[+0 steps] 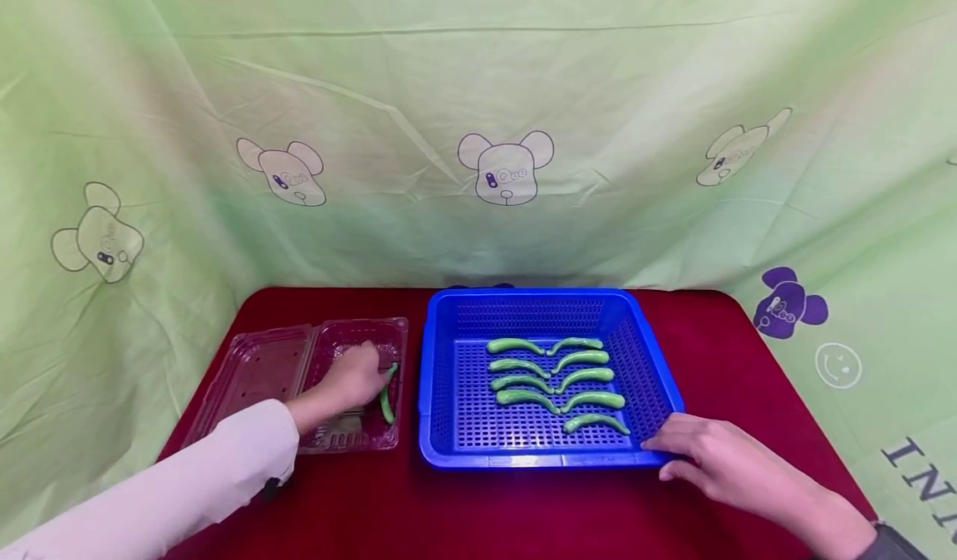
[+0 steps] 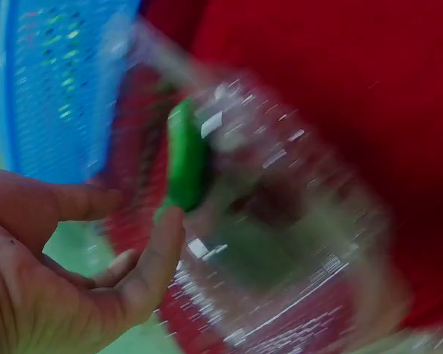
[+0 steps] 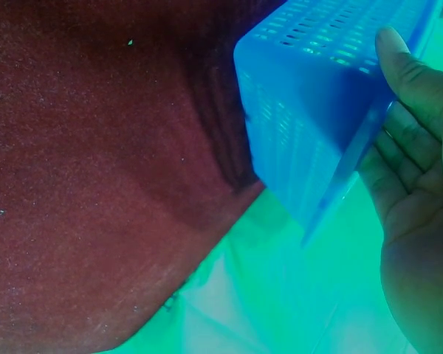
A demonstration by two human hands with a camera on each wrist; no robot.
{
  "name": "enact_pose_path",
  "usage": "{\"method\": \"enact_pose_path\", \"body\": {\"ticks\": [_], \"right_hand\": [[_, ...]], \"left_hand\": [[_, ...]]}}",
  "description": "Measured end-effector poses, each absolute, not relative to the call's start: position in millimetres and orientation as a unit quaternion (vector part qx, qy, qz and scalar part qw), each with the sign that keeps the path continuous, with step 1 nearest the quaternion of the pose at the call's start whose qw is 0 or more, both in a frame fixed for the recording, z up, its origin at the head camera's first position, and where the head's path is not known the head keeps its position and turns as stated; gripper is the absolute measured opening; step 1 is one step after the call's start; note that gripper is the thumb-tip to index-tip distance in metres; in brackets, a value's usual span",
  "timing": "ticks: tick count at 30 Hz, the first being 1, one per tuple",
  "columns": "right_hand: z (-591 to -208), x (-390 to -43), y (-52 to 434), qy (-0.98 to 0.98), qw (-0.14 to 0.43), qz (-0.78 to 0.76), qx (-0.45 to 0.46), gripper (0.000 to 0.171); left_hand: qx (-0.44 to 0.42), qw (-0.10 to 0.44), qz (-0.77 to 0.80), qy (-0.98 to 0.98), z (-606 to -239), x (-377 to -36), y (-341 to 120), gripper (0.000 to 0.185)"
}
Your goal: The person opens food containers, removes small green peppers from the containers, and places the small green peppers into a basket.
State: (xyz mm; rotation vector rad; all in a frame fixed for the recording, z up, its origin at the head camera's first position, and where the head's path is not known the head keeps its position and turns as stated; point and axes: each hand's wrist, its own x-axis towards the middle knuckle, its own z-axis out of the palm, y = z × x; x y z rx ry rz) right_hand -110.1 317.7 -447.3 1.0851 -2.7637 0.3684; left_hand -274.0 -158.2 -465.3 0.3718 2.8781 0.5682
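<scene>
In the head view, my left hand (image 1: 354,377) is down inside a clear plastic clamshell box (image 1: 402,344). A curved green chili pepper (image 1: 386,402) lies along the box's right side, just beside that hand. The blurred left wrist view shows the pepper's thin end (image 2: 166,212) at one fingertip, with the fingers spread apart and not closed round it. My right hand (image 1: 710,452) grips the near right corner of a blue perforated plastic basket (image 1: 538,460), thumb on one side of the rim and fingers on the other. Several green peppers (image 1: 586,375) lie in two columns in the basket.
The box's clear lid (image 1: 262,361) lies folded open to the left. Box and basket stand side by side on a red-covered table (image 1: 478,510). A green printed curtain (image 1: 389,236) hangs behind the table and at both sides.
</scene>
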Motion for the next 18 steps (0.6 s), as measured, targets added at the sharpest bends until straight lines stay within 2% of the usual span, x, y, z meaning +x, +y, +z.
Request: {"method": "enact_pose_path", "body": {"ticks": [6,12,18], "right_hand": [[-448.6,-110.8,317.4,-0.918,0.093,0.117,0.367,0.025],[-449.1,-110.3,317.9,-0.918,0.091,0.123,0.365,0.026],[-450.1,-109.4,317.8,-0.916,0.098,0.123,0.368,0.024]], "left_hand": [[0.021,0.164,0.309,0.936,-484.5,-259.5,-159.4,0.027],[-0.010,0.157,0.338,0.928,-494.1,-259.2,-159.2,0.031],[-0.003,0.150,0.335,0.930,-498.8,-263.7,-155.8,0.026]]}}
